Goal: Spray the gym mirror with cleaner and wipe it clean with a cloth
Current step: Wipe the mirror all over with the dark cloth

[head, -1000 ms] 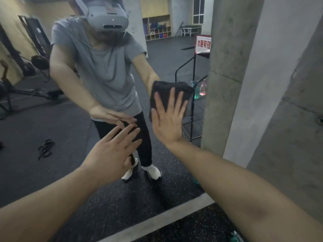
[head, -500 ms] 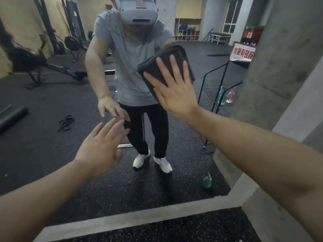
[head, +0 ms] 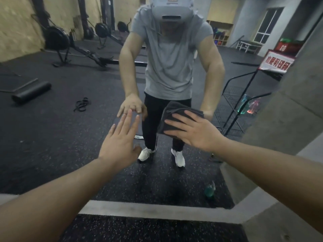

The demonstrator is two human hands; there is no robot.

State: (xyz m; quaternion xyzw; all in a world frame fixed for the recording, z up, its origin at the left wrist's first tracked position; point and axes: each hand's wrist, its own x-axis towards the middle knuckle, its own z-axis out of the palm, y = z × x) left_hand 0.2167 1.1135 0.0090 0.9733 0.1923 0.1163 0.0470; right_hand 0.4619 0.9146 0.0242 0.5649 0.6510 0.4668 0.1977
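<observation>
Head camera looked at the large wall-mounted gym mirror [head: 52,137]. The right hand [head: 197,131] lay flat, fingers straight and spread, pressing a folded dark grey cloth [head: 173,112] against the glass, low in the mirror. The left hand [head: 118,145] was open, holding nothing, fingertips at the glass. A green spray bottle [head: 209,189] showed reflected on the speckled black rubber floor [head: 148,231].

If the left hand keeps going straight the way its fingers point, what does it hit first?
Most likely the mirror glass itself: the left hand is flat and open, fingertips almost meeting their reflection, nothing in between. Whether they already touch is unclear.
</observation>
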